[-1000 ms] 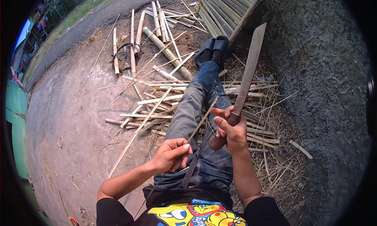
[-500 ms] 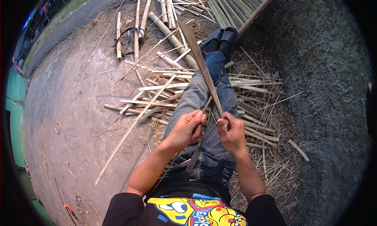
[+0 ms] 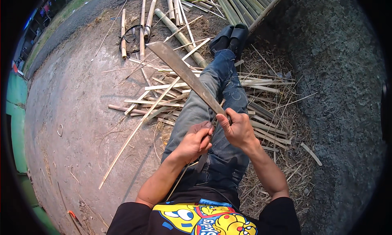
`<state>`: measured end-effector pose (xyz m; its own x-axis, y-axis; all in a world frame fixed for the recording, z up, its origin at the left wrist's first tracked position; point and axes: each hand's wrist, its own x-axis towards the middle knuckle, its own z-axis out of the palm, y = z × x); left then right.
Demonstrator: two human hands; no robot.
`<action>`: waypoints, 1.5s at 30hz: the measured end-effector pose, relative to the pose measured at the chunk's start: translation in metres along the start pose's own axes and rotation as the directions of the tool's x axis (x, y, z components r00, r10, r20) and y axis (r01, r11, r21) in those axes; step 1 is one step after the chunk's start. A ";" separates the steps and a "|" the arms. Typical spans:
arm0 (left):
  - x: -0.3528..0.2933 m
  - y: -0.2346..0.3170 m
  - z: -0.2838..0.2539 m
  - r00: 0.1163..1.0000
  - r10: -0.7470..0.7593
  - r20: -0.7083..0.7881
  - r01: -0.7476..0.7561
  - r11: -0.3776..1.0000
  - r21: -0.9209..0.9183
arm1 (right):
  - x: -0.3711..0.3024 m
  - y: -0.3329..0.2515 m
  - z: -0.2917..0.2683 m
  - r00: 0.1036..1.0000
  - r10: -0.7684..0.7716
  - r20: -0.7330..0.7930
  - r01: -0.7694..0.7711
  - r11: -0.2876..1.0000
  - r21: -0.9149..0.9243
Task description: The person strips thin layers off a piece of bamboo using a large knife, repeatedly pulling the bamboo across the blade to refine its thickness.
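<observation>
Machete (image 3: 183, 74): ctr of frame, blade slanting to upper L, over the legs
R grip (image 3: 239, 127): wrapped round machete's lower end, ctr
L grip (image 3: 195, 140): fingers pinched on thin strip (image 3: 179, 181), tail running to lower ctr
Legs (image 3: 194, 100): jeans, stretched to upper ctr
Bamboo splits (image 3: 155, 103): loose heap, both sides of legs
Ground (image 3: 77, 116): outdoors, bare, grey-brown, L half; dry shavings (image 3: 286, 188) lower R
Wall (image 3: 339, 96): rough, dk grey, R side
Slat panel (image 3: 247, 7): upper ctr-R
Green sheets (image 3: 17, 133): far L edge
</observation>
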<state>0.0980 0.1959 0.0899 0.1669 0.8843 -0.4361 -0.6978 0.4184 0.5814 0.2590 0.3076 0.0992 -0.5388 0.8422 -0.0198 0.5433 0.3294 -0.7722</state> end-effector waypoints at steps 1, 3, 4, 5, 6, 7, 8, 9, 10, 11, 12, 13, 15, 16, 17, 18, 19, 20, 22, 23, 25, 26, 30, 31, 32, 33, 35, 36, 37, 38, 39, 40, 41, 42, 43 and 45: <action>-0.003 0.002 0.004 1.000 0.019 -0.020 -0.019 0.999 0.030 | -0.004 0.001 0.003 0.990 -0.141 -0.015 0.139 0.986 -0.092; -0.012 0.003 -0.001 1.000 -0.003 0.013 0.003 1.000 -0.019 | -0.001 0.001 -0.003 0.973 -0.229 0.013 0.226 0.949 -0.219; -0.016 0.002 -0.002 0.999 -0.019 0.050 0.023 0.997 -0.068 | 0.007 0.002 -0.012 0.987 -0.162 -0.018 0.157 0.973 -0.170; -0.019 0.002 0.002 0.998 -0.023 0.054 0.026 0.997 -0.068 | 0.014 0.003 -0.018 0.995 -0.091 -0.045 0.086 0.992 -0.093; -0.024 0.002 0.010 0.990 0.010 0.138 -0.003 0.999 -0.050 | 0.019 0.003 -0.021 0.998 -0.024 -0.060 0.023 1.000 -0.014; -0.027 0.004 0.017 0.974 0.041 0.222 -0.034 0.999 -0.035 | 0.012 0.000 -0.016 0.989 -0.135 -0.069 0.137 0.990 0.028; -0.027 0.009 0.022 0.975 0.046 0.219 -0.038 0.999 -0.038 | -0.003 -0.006 -0.012 0.980 -0.199 -0.005 0.199 0.979 0.032; -0.026 0.016 0.025 0.967 0.057 0.248 -0.048 0.998 -0.042 | -0.011 -0.005 -0.003 0.969 -0.248 0.007 0.249 0.968 -0.043; -0.027 0.020 0.027 0.958 0.068 0.278 -0.057 0.997 -0.047 | -0.016 -0.002 0.005 0.955 -0.296 0.023 0.297 0.948 -0.117; -0.030 0.021 0.025 0.950 0.086 0.302 -0.065 0.995 -0.078 | -0.018 0.001 0.006 0.981 -0.185 0.056 0.190 0.976 -0.104; -0.033 0.023 0.024 0.951 0.087 0.295 -0.067 0.995 -0.078 | -0.015 0.003 0.006 0.981 -0.187 0.060 0.192 0.976 -0.099; -0.037 0.025 0.023 0.940 0.089 0.329 -0.048 0.990 -0.130 | -0.009 0.006 0.003 0.997 -0.078 0.005 0.078 0.997 0.001; -0.041 0.027 0.020 0.935 0.069 0.348 -0.001 0.982 -0.191 | -0.005 0.017 -0.002 0.996 0.059 -0.066 -0.045 0.978 0.204; -0.040 0.027 0.017 0.937 0.075 0.340 -0.007 0.980 -0.197 | -0.009 0.020 -0.004 0.997 0.056 -0.056 -0.044 0.978 0.203; -0.038 0.028 0.015 0.930 0.061 0.362 0.027 0.972 -0.235 | -0.013 0.021 -0.007 0.996 0.081 -0.045 -0.059 0.932 0.359; -0.036 0.027 0.012 0.922 0.044 0.385 0.067 0.960 -0.271 | -0.019 0.016 -0.011 0.993 0.110 -0.030 -0.080 0.860 0.504; -0.034 0.027 0.011 0.928 0.030 0.371 0.080 0.958 -0.277 | -0.024 0.008 -0.012 0.994 0.109 -0.026 -0.076 0.824 0.562; -0.033 0.029 0.013 0.944 0.008 0.329 0.091 0.955 -0.283 | -0.026 0.003 -0.013 0.993 0.113 -0.021 -0.082 0.823 0.561; -0.031 0.028 0.012 0.939 -0.050 0.340 0.157 0.943 -0.294 | -0.030 -0.005 -0.015 0.992 -0.079 -0.101 0.116 0.892 0.437; -0.031 0.025 0.012 0.938 -0.054 0.341 0.161 0.943 -0.293 | -0.033 -0.010 -0.020 0.993 -0.109 -0.053 0.121 0.925 0.362; -0.028 0.020 0.008 0.824 -0.006 0.566 0.390 0.731 -0.560 | -0.029 -0.025 -0.027 0.985 -0.174 -0.010 0.171 0.950 0.262; -0.027 0.019 0.006 0.824 -0.008 0.566 0.394 0.726 -0.563 | -0.026 -0.032 -0.026 0.970 -0.237 0.045 0.227 0.961 0.159; -0.027 0.007 0.008 0.842 -0.012 0.540 0.406 0.673 -0.618 | -0.026 -0.032 -0.013 0.927 -0.374 0.016 0.367 0.915 0.170; -0.028 0.004 0.008 0.852 -0.020 0.523 0.407 0.654 -0.638 | -0.026 -0.032 -0.012 0.928 -0.371 0.038 0.362 0.920 0.150; -0.029 0.003 0.008 0.862 -0.029 0.507 0.408 0.634 -0.657 | -0.025 -0.031 -0.011 0.927 -0.373 0.037 0.364 0.919 0.150; -0.031 0.004 0.010 0.865 -0.034 0.500 0.410 0.621 -0.668 | -0.023 -0.030 -0.010 0.922 -0.386 0.015 0.381 0.915 0.132; -0.037 0.002 0.016 0.864 -0.041 0.502 0.416 0.621 -0.664 | -0.016 -0.030 -0.010 0.917 -0.396 -0.042 0.398 0.910 0.113; -0.039 0.000 0.020 0.861 -0.048 0.507 0.423 0.622 -0.659 | -0.009 -0.025 -0.014 0.927 -0.365 -0.081 0.371 0.925 0.078; -0.048 -0.005 0.026 0.850 -0.064 0.523 0.451 0.603 -0.658 | 0.004 -0.016 -0.017 0.957 -0.265 -0.119 0.280 0.950 0.138; -0.057 -0.011 0.026 0.811 -0.137 0.569 0.522 0.610 -0.597 | 0.017 -0.004 -0.020 0.976 -0.160 -0.150 0.188 0.961 0.200; -0.064 -0.013 0.029 0.798 -0.109 0.593 0.523 0.615 -0.591 | 0.026 0.009 -0.024 0.989 -0.081 -0.127 0.117 0.943 0.313; -0.068 -0.012 0.032 0.786 -0.078 0.613 0.519 0.623 -0.586 | 0.033 0.015 -0.028 0.996 -0.009 -0.094 0.048 0.905 0.422; -0.062 -0.005 0.026 0.771 0.014 0.637 0.523 0.557 -0.645 | 0.028 0.017 -0.030 0.998 0.010 -0.066 0.025 0.860 0.510; -0.055 0.001 0.021 0.801 0.055 0.596 0.487 0.518 -0.703 | 0.022 0.018 -0.030 0.999 0.025 -0.038 0.001 0.835 0.551; -0.049 0.004 0.016 0.815 0.058 0.576 0.439 0.587 -0.680 | 0.014 0.013 -0.030 1.000 0.008 -0.029 0.011 0.805 0.593; -0.039 0.006 0.011 0.846 0.069 0.529 0.302 0.755 -0.582 | 0.000 -0.001 -0.029 0.999 -0.034 -0.005 0.029 0.772 0.635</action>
<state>0.0944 0.1662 0.1181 0.4614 0.8865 0.0352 -0.8818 0.4625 -0.0925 0.2766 0.3196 0.1182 -0.5537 0.8327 0.0092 -0.0046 0.0080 -1.0000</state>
